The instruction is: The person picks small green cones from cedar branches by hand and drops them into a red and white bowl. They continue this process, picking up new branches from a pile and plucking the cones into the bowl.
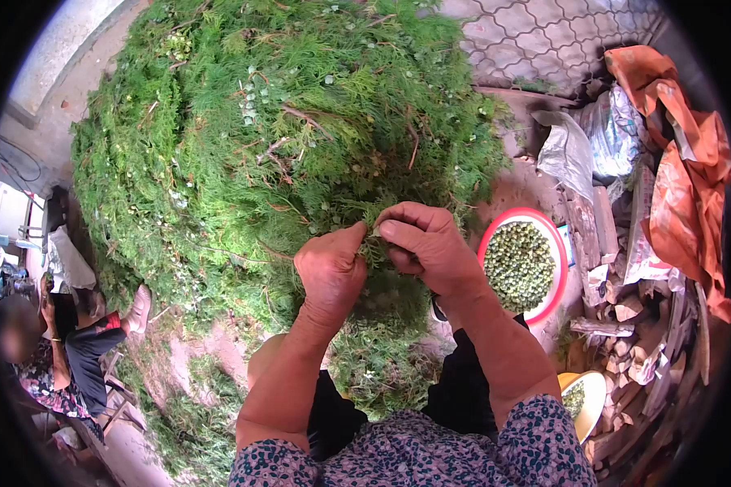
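My left hand (331,266) is closed, its thumb and bent fingers around a green conifer sprig (372,250) that shows between my two hands. Close beside it, my right hand (432,250) pinches at the sprig with thumb and forefinger. A small pale bit, perhaps a cone, shows at those fingertips, too small to name surely. Both hands are in front of a large heap of cut conifer branches (219,170), dotted with pale green cones (250,97). To the right stands a red-rimmed basin (562,280) holding many small green cones (516,268).
A yellow bowl (597,398) with some greenery stands lower right, by stacked firewood (625,357). Orange cloth (682,195) and sacks (609,134) lie at the right. Another person (81,357) sits at the left. Loose sprigs (195,414) litter the floor.
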